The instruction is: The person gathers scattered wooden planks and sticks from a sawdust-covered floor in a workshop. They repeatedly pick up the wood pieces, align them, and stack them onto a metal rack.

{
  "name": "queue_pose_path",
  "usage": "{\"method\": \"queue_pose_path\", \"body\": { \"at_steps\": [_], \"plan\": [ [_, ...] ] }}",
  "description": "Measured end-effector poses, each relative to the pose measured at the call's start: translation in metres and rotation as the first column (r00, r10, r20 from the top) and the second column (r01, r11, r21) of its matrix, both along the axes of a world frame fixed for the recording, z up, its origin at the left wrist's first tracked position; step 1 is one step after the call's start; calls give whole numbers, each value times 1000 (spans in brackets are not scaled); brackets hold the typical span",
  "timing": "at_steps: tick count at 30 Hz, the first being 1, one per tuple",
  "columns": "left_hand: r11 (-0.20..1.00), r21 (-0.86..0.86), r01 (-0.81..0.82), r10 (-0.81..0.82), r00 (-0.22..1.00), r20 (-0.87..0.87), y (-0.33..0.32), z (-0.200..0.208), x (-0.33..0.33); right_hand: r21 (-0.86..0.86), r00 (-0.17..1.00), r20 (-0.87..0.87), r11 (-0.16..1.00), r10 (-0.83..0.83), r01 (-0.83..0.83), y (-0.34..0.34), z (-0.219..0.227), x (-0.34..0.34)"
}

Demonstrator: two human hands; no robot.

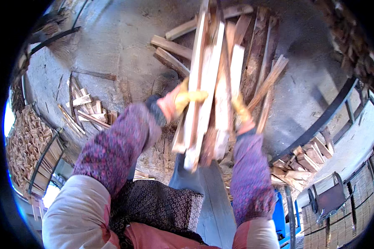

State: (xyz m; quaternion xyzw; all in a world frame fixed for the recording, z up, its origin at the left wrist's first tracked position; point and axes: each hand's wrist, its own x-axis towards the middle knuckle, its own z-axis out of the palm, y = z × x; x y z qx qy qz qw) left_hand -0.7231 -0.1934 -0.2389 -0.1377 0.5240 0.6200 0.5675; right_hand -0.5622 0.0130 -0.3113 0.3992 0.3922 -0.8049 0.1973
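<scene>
My left hand (183,99), in a yellow and pink work glove, is closed round the left side of a bundle of split firewood (208,79). On the bundle's other side my right hand (241,111), gloved alike, grips it with the fingers partly hidden behind the wood. The long pale sticks, some with dark bark, lie roughly lengthwise between both hands, lower ends toward my body. Motion smears them a little. More split sticks (176,46) and bark-covered lengths (255,45) lie on the floor just beyond the bundle.
A small heap of short split wood (89,110) lies on the concrete floor (124,45) at left. Stacked firewood (29,149) stands behind a metal frame at far left. Right, a curved dark metal bar (320,124) borders another wood pile (305,162); a brown chair (331,199) stands beyond.
</scene>
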Motion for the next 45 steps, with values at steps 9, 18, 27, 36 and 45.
{"method": "queue_pose_path", "body": {
  "at_steps": [9, 18, 27, 36, 45],
  "plan": [
    [998, -63, 0, 14, 978, 209, -80, 169, 37, -312, 910, 316, 876, -269, 368, -108, 259, 8],
    [996, 86, -25, -31, 805, 592, -55, 90, -53, -182, 835, 396, 858, -383, 480, -124, 181, -61],
    [990, 144, -10, 12, 1000, -20, -93, 336, -23, -118, 947, -89, 947, -309, 298, -139, 436, -79],
    [931, 259, -256, 352, 814, -462, -155, 511, -16, 361, 914, -349, 930, 206, -72, -147, 582, -120],
    [736, 273, -620, 652, 757, -39, -233, 483, -160, 340, 721, -561, 908, 406, -246, -216, 639, -341]
  ]
}}
